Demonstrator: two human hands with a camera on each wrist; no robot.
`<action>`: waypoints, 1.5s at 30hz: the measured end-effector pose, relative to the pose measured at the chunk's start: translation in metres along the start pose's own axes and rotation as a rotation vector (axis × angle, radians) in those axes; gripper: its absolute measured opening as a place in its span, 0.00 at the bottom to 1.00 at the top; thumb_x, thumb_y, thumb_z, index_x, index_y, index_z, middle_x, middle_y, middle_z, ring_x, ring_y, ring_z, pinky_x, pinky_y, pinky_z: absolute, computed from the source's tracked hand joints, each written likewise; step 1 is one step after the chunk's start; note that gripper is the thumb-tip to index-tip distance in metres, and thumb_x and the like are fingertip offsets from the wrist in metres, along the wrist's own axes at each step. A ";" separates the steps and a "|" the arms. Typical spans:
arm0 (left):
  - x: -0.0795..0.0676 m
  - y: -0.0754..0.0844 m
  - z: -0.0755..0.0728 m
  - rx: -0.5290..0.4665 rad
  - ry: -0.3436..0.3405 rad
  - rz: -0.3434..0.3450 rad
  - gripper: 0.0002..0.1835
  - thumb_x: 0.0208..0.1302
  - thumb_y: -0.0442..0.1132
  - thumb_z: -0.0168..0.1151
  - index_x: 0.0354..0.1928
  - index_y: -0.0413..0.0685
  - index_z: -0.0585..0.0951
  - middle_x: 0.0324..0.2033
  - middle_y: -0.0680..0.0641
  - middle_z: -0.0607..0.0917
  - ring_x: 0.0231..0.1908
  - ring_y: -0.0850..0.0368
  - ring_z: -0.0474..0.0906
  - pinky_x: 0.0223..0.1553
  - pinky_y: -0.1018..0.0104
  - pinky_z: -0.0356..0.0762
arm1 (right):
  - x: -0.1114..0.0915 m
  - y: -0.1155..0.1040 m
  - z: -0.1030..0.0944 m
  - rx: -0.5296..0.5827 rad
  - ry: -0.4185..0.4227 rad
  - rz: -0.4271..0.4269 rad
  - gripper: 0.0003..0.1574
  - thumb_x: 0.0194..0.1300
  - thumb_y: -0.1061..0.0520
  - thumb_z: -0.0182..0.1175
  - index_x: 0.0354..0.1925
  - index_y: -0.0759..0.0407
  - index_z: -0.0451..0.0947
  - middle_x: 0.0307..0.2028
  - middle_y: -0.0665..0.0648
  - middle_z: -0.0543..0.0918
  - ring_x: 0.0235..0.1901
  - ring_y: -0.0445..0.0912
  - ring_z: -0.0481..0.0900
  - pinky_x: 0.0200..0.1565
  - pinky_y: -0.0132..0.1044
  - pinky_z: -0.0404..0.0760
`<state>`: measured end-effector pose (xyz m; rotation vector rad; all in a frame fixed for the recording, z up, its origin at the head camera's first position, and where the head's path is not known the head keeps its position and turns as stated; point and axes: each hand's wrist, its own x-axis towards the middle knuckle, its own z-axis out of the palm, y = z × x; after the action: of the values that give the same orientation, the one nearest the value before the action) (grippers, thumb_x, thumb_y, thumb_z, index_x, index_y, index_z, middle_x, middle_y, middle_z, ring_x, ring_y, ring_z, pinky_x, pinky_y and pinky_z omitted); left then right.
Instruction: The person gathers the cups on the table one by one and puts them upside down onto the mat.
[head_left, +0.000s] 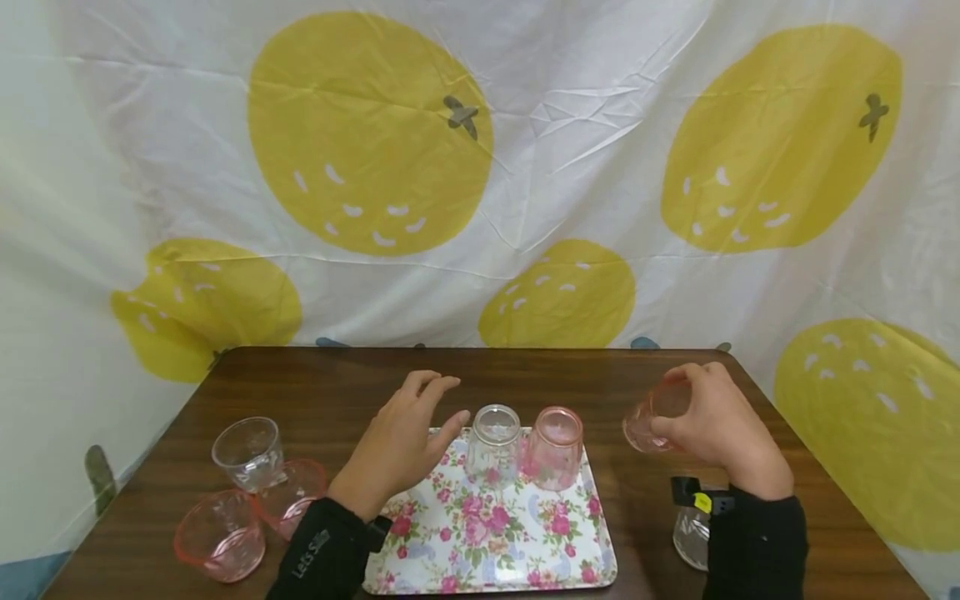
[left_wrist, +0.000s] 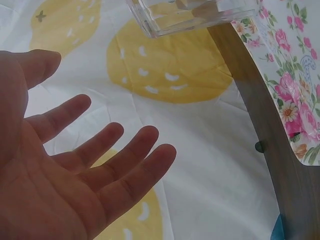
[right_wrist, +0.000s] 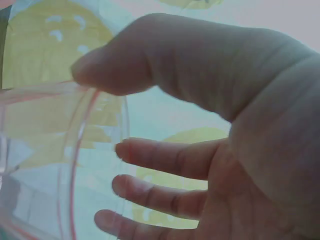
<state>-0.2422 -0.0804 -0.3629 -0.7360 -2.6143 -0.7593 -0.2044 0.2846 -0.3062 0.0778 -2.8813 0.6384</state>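
My right hand (head_left: pixel 716 417) grips a pink-tinted glass (head_left: pixel 643 429) above the table's right side, and the glass is tilted. In the right wrist view the thumb presses on this glass (right_wrist: pixel 40 150) near its rim, with the other fingers spread along the far side. My left hand (head_left: pixel 408 433) hovers over the back left edge of a floral tray (head_left: pixel 480 567), fingers loosely spread and nothing in them. A clear glass (head_left: pixel 495 454) and a pink glass (head_left: pixel 557 450) stand upside down side by side at the back of that tray.
Left of the tray are a clear glass (head_left: pixel 249 454) and two pink glasses, one in front (head_left: pixel 221 537) and one partly behind my left sleeve (head_left: pixel 296 492). Another clear glass (head_left: pixel 690 537) stands beside my right wrist. A lemon-print cloth (head_left: pixel 570 167) hangs behind the wooden table (head_left: pixel 525 375).
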 end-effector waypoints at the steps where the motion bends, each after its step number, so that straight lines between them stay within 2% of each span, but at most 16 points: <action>1: 0.000 0.000 0.000 -0.001 0.001 -0.001 0.28 0.71 0.54 0.57 0.67 0.49 0.72 0.62 0.38 0.71 0.52 0.42 0.76 0.48 0.41 0.81 | 0.000 -0.001 -0.001 0.005 0.011 -0.006 0.41 0.51 0.51 0.73 0.58 0.72 0.72 0.56 0.76 0.66 0.47 0.64 0.71 0.46 0.62 0.76; 6: 0.000 -0.001 -0.003 -0.003 0.005 -0.002 0.27 0.71 0.54 0.57 0.67 0.49 0.73 0.62 0.39 0.71 0.50 0.43 0.77 0.47 0.42 0.81 | -0.003 -0.002 -0.005 0.037 0.055 -0.055 0.40 0.53 0.51 0.72 0.59 0.70 0.72 0.56 0.74 0.67 0.51 0.65 0.69 0.48 0.64 0.74; 11: 0.000 -0.002 -0.006 -0.011 0.001 -0.018 0.27 0.71 0.54 0.57 0.67 0.50 0.72 0.63 0.39 0.71 0.52 0.41 0.77 0.49 0.42 0.81 | -0.004 -0.004 -0.005 0.069 0.100 -0.145 0.40 0.53 0.52 0.74 0.60 0.67 0.72 0.55 0.70 0.68 0.51 0.64 0.69 0.49 0.65 0.73; 17: -0.002 -0.005 -0.010 -0.033 0.004 -0.042 0.28 0.71 0.53 0.57 0.68 0.49 0.72 0.64 0.39 0.70 0.54 0.41 0.76 0.51 0.41 0.80 | -0.003 -0.010 -0.002 0.129 0.181 -0.231 0.40 0.50 0.56 0.75 0.59 0.66 0.73 0.53 0.68 0.71 0.48 0.61 0.71 0.45 0.61 0.74; 23: -0.002 -0.007 -0.013 -0.048 0.010 -0.042 0.28 0.72 0.53 0.56 0.68 0.49 0.72 0.63 0.38 0.70 0.54 0.41 0.76 0.50 0.41 0.80 | -0.001 -0.011 -0.001 0.201 0.237 -0.286 0.40 0.50 0.58 0.76 0.59 0.66 0.73 0.51 0.67 0.72 0.48 0.59 0.72 0.44 0.59 0.76; 27: -0.002 -0.009 -0.014 -0.041 0.025 -0.041 0.27 0.72 0.53 0.56 0.67 0.48 0.72 0.63 0.38 0.70 0.53 0.41 0.76 0.51 0.41 0.80 | 0.000 -0.012 -0.001 0.266 0.240 -0.283 0.38 0.53 0.58 0.74 0.60 0.64 0.73 0.52 0.65 0.72 0.49 0.56 0.73 0.46 0.59 0.81; 29: -0.002 -0.010 -0.014 -0.040 0.032 -0.040 0.27 0.72 0.53 0.56 0.67 0.48 0.72 0.62 0.38 0.71 0.54 0.41 0.76 0.51 0.41 0.80 | 0.001 -0.012 -0.001 0.300 0.235 -0.271 0.37 0.55 0.57 0.74 0.61 0.62 0.72 0.53 0.63 0.72 0.51 0.54 0.74 0.48 0.56 0.82; 34: -0.002 -0.014 -0.018 -0.051 0.059 -0.040 0.27 0.71 0.52 0.57 0.67 0.48 0.72 0.62 0.39 0.71 0.56 0.42 0.74 0.53 0.39 0.78 | 0.003 -0.013 0.000 0.417 0.211 -0.265 0.38 0.57 0.57 0.73 0.62 0.61 0.71 0.55 0.61 0.71 0.54 0.53 0.73 0.49 0.27 0.81; 36: -0.002 -0.015 -0.020 -0.059 0.077 -0.041 0.27 0.71 0.52 0.57 0.67 0.48 0.72 0.62 0.40 0.71 0.58 0.42 0.72 0.55 0.38 0.76 | 0.004 -0.014 0.002 0.476 0.199 -0.274 0.38 0.57 0.59 0.72 0.63 0.62 0.69 0.55 0.60 0.71 0.54 0.53 0.74 0.47 0.20 0.79; 42: -0.001 -0.018 -0.025 -0.111 0.105 -0.036 0.26 0.72 0.52 0.57 0.66 0.48 0.73 0.63 0.40 0.71 0.63 0.42 0.65 0.59 0.37 0.72 | 0.003 -0.019 0.006 0.701 0.110 -0.267 0.39 0.60 0.67 0.69 0.66 0.63 0.64 0.56 0.61 0.70 0.45 0.51 0.82 0.34 0.35 0.89; 45: -0.001 -0.018 -0.026 -0.155 0.115 -0.023 0.26 0.72 0.53 0.56 0.66 0.48 0.72 0.63 0.40 0.71 0.64 0.43 0.64 0.60 0.36 0.70 | 0.002 -0.021 0.007 0.753 0.089 -0.285 0.39 0.61 0.68 0.67 0.67 0.63 0.63 0.56 0.63 0.70 0.44 0.49 0.83 0.32 0.37 0.90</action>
<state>-0.2476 -0.1092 -0.3493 -0.6831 -2.4864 -0.9896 -0.2060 0.2626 -0.3027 0.5290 -2.3173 1.5575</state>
